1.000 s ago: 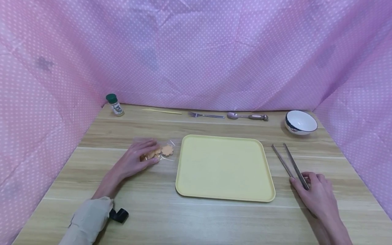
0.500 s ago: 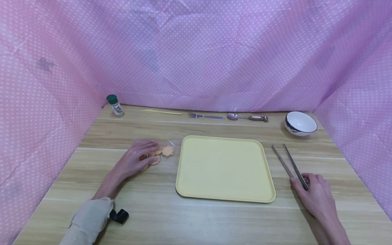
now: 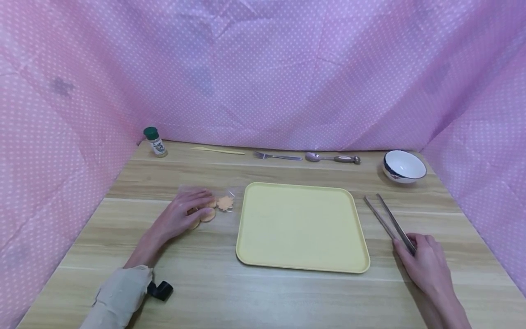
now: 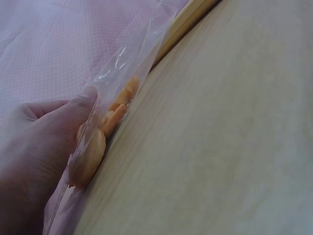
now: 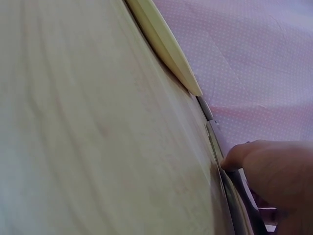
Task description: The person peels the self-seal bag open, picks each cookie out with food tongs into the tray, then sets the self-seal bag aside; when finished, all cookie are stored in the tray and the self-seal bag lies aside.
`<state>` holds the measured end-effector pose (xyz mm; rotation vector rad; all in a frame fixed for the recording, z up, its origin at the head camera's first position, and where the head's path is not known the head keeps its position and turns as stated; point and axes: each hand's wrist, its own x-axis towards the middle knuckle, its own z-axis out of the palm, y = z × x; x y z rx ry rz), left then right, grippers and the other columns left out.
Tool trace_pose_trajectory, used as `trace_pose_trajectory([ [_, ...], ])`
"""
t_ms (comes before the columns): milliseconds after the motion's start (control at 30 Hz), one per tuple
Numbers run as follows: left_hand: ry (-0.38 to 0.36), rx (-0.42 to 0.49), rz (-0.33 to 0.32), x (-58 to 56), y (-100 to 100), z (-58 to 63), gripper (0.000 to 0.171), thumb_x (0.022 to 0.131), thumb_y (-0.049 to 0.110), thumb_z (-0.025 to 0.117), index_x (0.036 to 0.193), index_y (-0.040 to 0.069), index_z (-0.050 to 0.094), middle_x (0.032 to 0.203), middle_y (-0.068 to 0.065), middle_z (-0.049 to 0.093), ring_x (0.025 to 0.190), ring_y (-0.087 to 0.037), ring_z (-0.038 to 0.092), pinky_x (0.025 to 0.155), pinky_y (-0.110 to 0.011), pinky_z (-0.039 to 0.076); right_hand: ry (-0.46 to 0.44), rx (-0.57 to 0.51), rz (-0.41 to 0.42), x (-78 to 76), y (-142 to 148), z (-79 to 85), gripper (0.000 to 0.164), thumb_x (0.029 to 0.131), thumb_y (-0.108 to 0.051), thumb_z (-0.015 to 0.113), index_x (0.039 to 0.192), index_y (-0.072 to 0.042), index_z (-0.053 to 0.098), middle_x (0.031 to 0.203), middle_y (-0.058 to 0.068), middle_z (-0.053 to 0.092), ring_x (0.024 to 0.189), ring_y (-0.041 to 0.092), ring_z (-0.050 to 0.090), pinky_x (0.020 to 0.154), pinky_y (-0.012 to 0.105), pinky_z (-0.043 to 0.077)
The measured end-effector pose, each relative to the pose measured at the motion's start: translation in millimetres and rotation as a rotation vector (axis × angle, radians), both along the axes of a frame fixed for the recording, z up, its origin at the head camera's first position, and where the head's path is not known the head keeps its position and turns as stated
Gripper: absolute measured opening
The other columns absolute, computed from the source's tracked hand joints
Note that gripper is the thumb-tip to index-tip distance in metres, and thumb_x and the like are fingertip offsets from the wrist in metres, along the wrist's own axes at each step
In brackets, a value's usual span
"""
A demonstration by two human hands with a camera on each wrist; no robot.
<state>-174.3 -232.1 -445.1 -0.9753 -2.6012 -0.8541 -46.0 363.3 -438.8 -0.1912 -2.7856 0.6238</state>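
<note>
My left hand [image 3: 185, 211] lies over a clear plastic bag of cookies [image 3: 225, 203], left of the pale yellow tray [image 3: 304, 228]. Thumb and fingers hold the bag from both sides, with several round and flower-edged cookies showing between and beyond them. In the left wrist view, the thumb presses against the clear film next to the cookies [image 4: 88, 159]. Right of the tray, my right hand [image 3: 427, 262] grips metal tongs [image 3: 396, 224] by the near end, the thumb on one arm and the fingers on the other. Their tips point away from me and stand apart.
Along the back edge lie a yellow knife [image 3: 218, 150], a fork [image 3: 277, 156] and a spoon [image 3: 333, 158]. A green-capped shaker [image 3: 156, 142] stands back left, a white bowl [image 3: 404, 165] back right. Pink dotted cloth [image 3: 263, 73] hangs behind the wooden table.
Under my left hand, the cookies have shifted; two round ones now show nearer the thumb. The right arm of the tongs has moved slightly left, narrowing the tips. The tray has stayed put.
</note>
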Motion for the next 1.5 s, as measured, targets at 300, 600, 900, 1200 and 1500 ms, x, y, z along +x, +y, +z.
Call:
trace_pose_trajectory([
  [300,0.002,0.002,-0.003,0.4,-0.6,-0.5,0.034,0.094,0.009,0.075,0.127,0.003,0.073,0.140,-0.019,0.063,0.133,-0.041,0.054,0.111,-0.064,0.036,0.022,-0.012,0.011,2.7,1.0,0.1,0.039,0.101,-0.013,0.066,0.119,0.020,0.055,0.112,0.040,0.051,0.101,0.054,0.051,0.081,0.068,0.041],
  [600,0.003,0.010,0.004,-0.1,0.0,-1.1,0.034,0.094,0.009,0.076,0.127,0.003,0.073,0.139,-0.019,0.063,0.132,-0.041,0.055,0.111,-0.064,0.037,0.106,-0.019,0.041,0.3,1.0,-1.3,0.032,0.101,-0.004,0.064,0.116,0.023,0.054,0.106,0.039,0.051,0.097,0.052,0.050,0.078,0.066,0.040],
  [900,-0.008,0.010,-0.002,-0.9,0.1,1.1,0.034,0.094,0.010,0.075,0.128,0.004,0.073,0.139,-0.020,0.063,0.132,-0.041,0.055,0.111,-0.065,0.036,0.085,-0.002,0.080,-5.0,-1.5,7.9,0.029,0.099,0.001,0.063,0.117,0.022,0.053,0.091,0.033,0.061,0.079,0.047,0.060,0.064,0.060,0.047],
  [1200,0.015,0.016,-0.014,-0.4,1.0,0.5,0.033,0.093,0.007,0.075,0.125,0.003,0.073,0.136,-0.019,0.065,0.130,-0.041,0.057,0.110,-0.064,0.038,0.082,-0.001,0.092,-9.2,-10.4,17.5,0.032,0.101,-0.003,0.064,0.121,0.020,0.053,0.090,0.030,0.063,0.078,0.043,0.060,0.061,0.054,0.045],
  [1500,-0.032,0.022,0.001,-1.6,0.1,-0.6,0.032,0.096,0.009,0.074,0.128,0.003,0.072,0.138,-0.017,0.065,0.131,-0.040,0.056,0.111,-0.065,0.037,0.114,0.007,0.204,-19.9,-26.8,27.7,0.034,0.098,-0.003,0.068,0.121,0.019,0.055,0.091,0.029,0.064,0.083,0.047,0.061,0.069,0.063,0.047],
])
